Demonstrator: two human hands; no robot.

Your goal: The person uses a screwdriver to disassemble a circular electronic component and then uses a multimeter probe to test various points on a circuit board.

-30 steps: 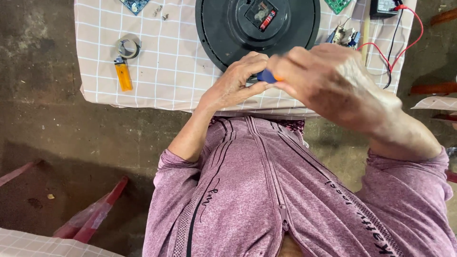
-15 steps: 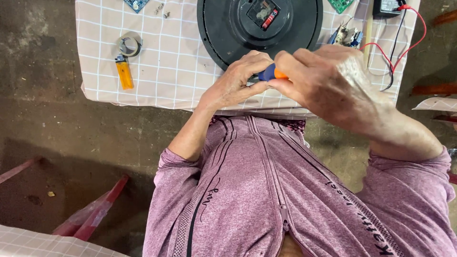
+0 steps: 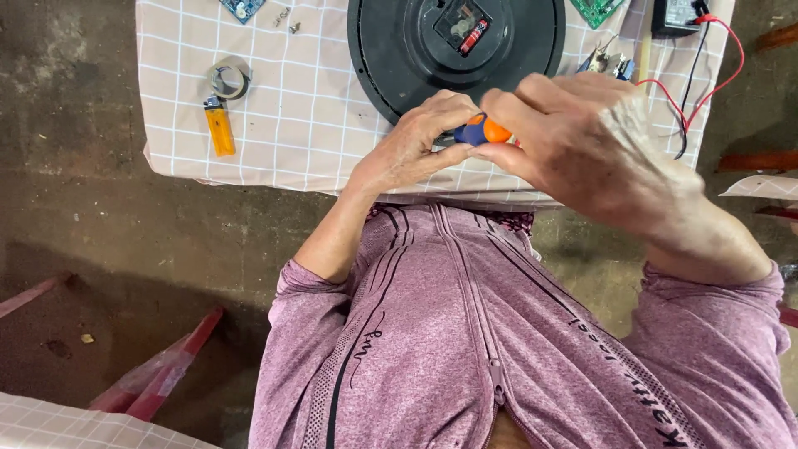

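Both hands meet just in front of the round black plastic clock back [image 3: 432, 50], which lies on the table [image 3: 316, 141] under a pale checked cloth. The left hand [image 3: 416, 145] and the right hand [image 3: 582, 141] both pinch a small blue-and-orange tool handle [image 3: 480, 130], probably a screwdriver; its tip is hidden. Well left of the clock lie a yellow lighter [image 3: 220, 129] and a grey tape roll [image 3: 229, 80].

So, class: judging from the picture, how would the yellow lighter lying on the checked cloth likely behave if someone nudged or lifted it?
The yellow lighter looks small and plastic, so probably light. It lies flat on the checked cloth, so it would likely slide rather than roll. Its smooth body may be a little slippery.
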